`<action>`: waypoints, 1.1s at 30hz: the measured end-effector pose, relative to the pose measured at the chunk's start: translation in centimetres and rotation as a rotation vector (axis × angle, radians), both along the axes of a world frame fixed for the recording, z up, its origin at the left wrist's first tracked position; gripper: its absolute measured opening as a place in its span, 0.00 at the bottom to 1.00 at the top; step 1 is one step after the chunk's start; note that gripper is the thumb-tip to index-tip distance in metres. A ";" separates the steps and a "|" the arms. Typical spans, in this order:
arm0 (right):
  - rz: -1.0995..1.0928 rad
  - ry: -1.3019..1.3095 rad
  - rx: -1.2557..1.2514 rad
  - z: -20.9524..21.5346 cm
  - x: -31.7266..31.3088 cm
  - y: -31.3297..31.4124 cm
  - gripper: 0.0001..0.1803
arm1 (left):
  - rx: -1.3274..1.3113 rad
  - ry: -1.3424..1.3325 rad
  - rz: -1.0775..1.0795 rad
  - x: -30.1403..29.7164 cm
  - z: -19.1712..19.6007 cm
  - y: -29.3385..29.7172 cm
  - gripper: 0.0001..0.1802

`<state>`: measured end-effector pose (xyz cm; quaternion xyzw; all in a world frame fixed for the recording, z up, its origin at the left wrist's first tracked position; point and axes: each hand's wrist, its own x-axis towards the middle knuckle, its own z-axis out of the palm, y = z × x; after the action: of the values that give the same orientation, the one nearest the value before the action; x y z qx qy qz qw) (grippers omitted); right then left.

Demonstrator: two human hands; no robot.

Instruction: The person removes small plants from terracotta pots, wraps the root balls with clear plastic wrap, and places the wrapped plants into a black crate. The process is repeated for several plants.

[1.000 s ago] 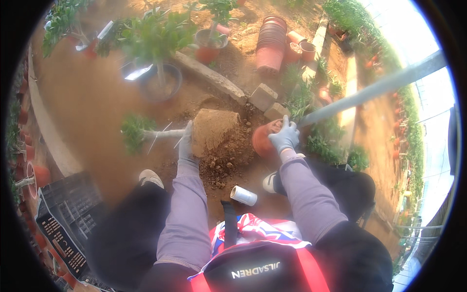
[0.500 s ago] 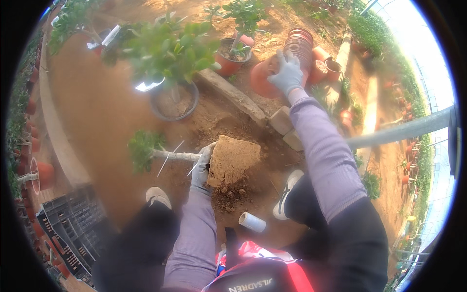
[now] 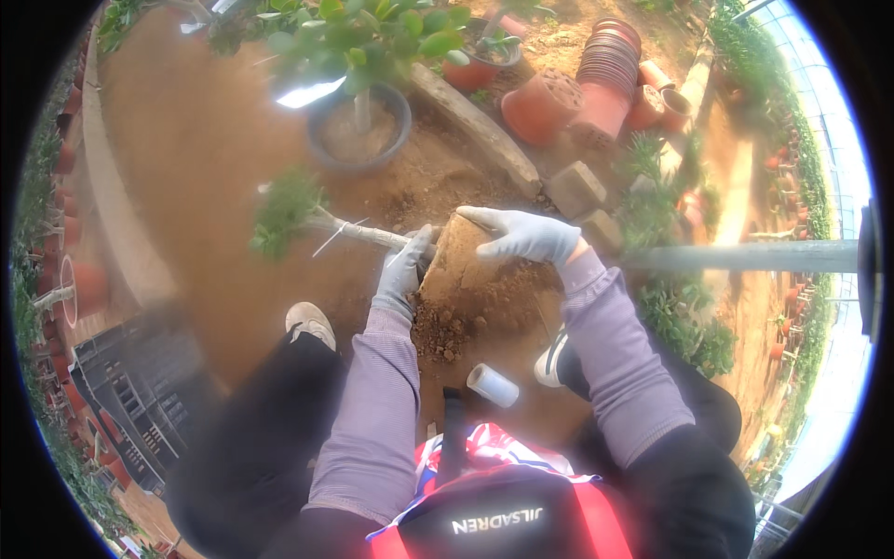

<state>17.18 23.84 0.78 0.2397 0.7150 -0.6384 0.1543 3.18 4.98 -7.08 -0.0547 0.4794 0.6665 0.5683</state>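
A small uprooted plant lies sideways in front of me, with its leafy crown (image 3: pixel 287 216) to the left and its pale bare trunk (image 3: pixel 363 231) pointing right. At the trunk's base my gloved left hand (image 3: pixel 402 270) is closed around the plant. The root ball (image 3: pixel 449 261), a brown block of packed soil shaped like a pot, is bare. My gloved right hand (image 3: pixel 531 235) lies over its upper right edge, fingers and thumb pressed on the soil. Loose crumbs of soil (image 3: pixel 445 328) are heaped beneath. A thin white strip (image 3: pixel 341 238) crosses the trunk.
Ahead stands a leafy plant in a dark pot (image 3: pixel 361 140). Beyond are an upturned terracotta-coloured pot (image 3: pixel 542 104) and a stack of pots (image 3: pixel 610 70). Bricks (image 3: pixel 575 189) lie right, a white roll (image 3: pixel 492 385) between my feet, a black crate (image 3: pixel 140 401) left. A grey pole (image 3: pixel 745 257) juts in.
My right hand has left the upturned pot and come back onto the root ball. The root ball has shifted slightly up and right in view, still held by my left hand.
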 end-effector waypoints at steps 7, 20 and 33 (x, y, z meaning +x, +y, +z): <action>-0.391 0.125 -0.225 -2.8 3.3 -7.0 0.38 | 0.219 0.031 -0.082 1.1 0.1 -3.0 0.30; -0.382 0.245 0.382 -0.6 5.0 -10.5 0.27 | 0.159 0.192 -0.009 3.0 3.6 -3.9 0.25; -0.653 0.130 0.117 -4.1 5.0 -8.6 0.19 | 0.112 0.026 0.028 3.2 0.2 -2.5 0.25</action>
<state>22.16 15.24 -3.28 0.4232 0.6442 -0.6260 -0.1181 6.37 2.52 -6.89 -0.0208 0.4477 0.7009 0.5549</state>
